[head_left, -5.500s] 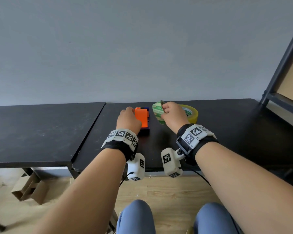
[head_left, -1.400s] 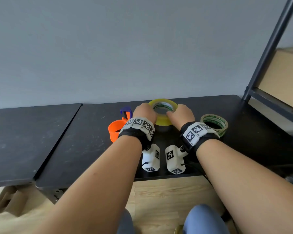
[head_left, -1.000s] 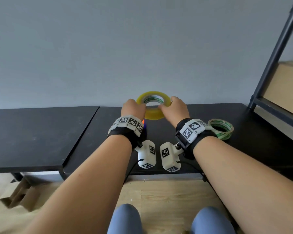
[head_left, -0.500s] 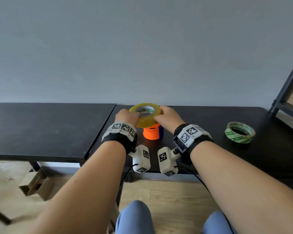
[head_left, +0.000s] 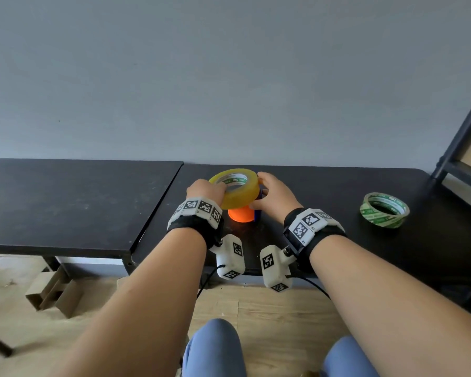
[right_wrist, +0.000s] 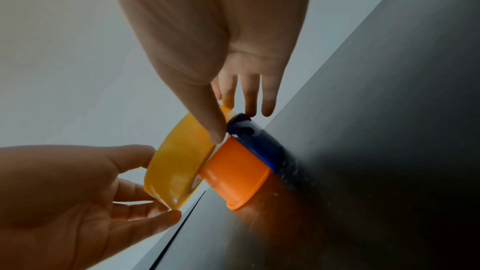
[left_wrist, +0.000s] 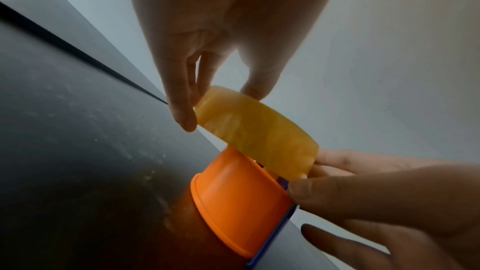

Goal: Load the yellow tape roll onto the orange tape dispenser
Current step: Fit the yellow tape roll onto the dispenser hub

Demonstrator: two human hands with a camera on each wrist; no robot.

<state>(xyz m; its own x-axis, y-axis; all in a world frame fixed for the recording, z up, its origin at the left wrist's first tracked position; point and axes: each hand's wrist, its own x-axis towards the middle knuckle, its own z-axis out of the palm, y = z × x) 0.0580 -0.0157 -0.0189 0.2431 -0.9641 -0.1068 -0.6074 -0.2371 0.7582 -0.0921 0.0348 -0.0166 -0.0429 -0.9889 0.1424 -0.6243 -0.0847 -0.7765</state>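
Yellow tape roll (head_left: 235,189) held tilted over the orange tape dispenser (head_left: 241,214)

Left hand (head_left: 205,189) pinches its 9 o'clock edge, right hand (head_left: 276,195) its 3 o'clock edge; green roll (head_left: 384,210) lies at 3 o'clock on the table (head_left: 324,191).

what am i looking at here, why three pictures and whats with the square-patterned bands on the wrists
No machine: a person works bare-handed, wearing three cameras. The wide picture comes from the head; the two close ones come from small cameras under the patterned wristbands, looking along each hand. The left hand and right hand grip a yellow tape roll from opposite sides, tilted, its lower edge at the top of the orange tape dispenser standing on the black table. It is not yet seated. A green tape roll lies to the right.
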